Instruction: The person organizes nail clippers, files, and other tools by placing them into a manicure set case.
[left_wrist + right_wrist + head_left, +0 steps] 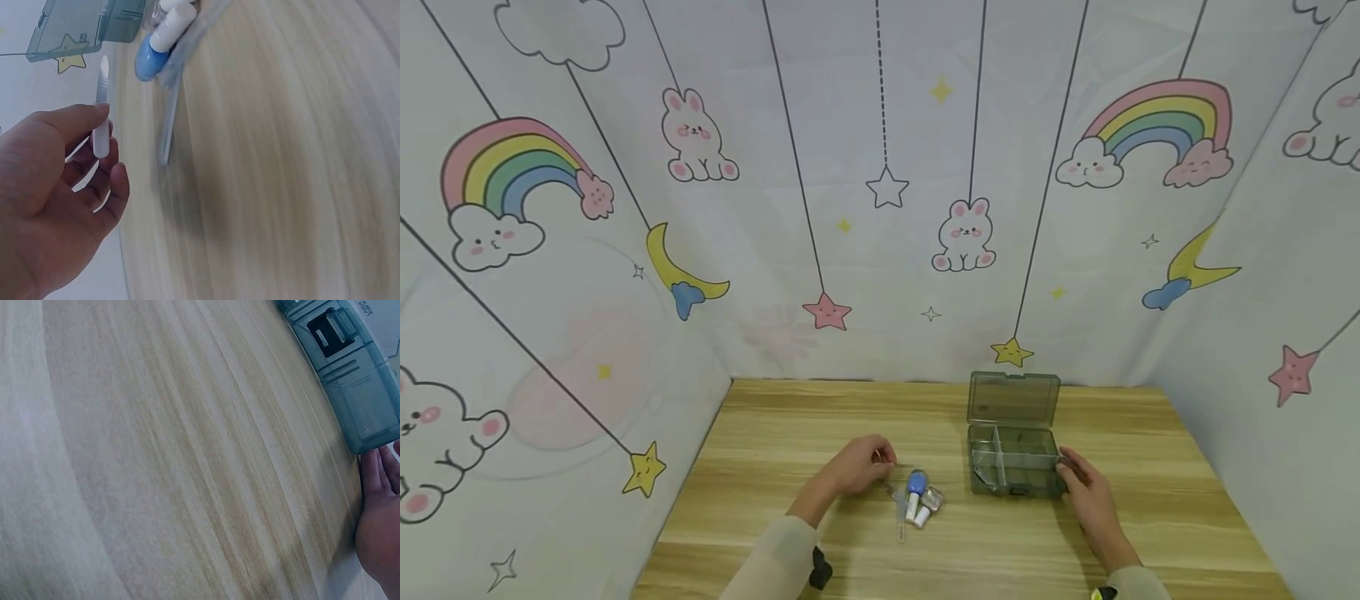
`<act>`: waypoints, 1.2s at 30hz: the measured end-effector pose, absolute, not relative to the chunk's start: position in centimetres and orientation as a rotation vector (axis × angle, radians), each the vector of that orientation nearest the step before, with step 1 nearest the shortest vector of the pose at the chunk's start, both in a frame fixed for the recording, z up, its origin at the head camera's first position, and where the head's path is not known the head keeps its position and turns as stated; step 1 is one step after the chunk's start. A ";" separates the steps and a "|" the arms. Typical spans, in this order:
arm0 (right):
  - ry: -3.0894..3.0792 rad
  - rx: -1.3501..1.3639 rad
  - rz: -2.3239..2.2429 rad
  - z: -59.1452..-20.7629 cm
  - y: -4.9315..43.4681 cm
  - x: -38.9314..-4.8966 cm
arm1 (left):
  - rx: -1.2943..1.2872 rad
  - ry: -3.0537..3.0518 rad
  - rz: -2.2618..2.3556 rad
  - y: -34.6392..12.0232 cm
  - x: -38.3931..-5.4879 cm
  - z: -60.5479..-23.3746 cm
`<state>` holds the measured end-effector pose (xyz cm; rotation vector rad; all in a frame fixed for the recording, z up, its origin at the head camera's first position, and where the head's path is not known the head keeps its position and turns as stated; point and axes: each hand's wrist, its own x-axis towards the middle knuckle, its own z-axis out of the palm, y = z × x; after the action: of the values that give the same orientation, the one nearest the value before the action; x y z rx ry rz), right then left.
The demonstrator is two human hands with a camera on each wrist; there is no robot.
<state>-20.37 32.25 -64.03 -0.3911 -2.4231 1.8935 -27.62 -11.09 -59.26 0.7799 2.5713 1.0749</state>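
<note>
My left hand [859, 465] pinches a nail file [102, 119] with a white handle and a slim, pointed metal blade, held above the table between thumb and fingers. Just right of it lie a blue nail polish bottle [916, 483] with a white cap and a clear bottle [932, 499], also white-capped. A thin see-through plastic piece [901, 525] lies beside them. My right hand [1092, 498] touches the right end of a grey-green transparent divided box [1018, 490], fingers extended along its side in the right wrist view. The box's lid [1013, 400] stands raised.
Inside the box, a crumpled clear plastic item [985, 471] sits in the front left compartment. The wooden table [775, 425] ends at a printed cloth backdrop [880, 350] behind and at both sides.
</note>
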 end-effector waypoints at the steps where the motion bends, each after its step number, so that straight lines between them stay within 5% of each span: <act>1: -2.422 -0.388 1.889 -64.0 32.3 -20.4 | 0.787 2.575 1.084 -10.8 -27.7 -59.2; 36: -2.427 -0.412 1.950 -63.3 32.5 -20.2 | 0.982 2.601 1.136 0.8 -29.3 -57.2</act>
<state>-20.20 32.46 -63.25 -0.4116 -2.4271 1.9504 -29.26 0.76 -57.22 0.9818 2.6007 1.1365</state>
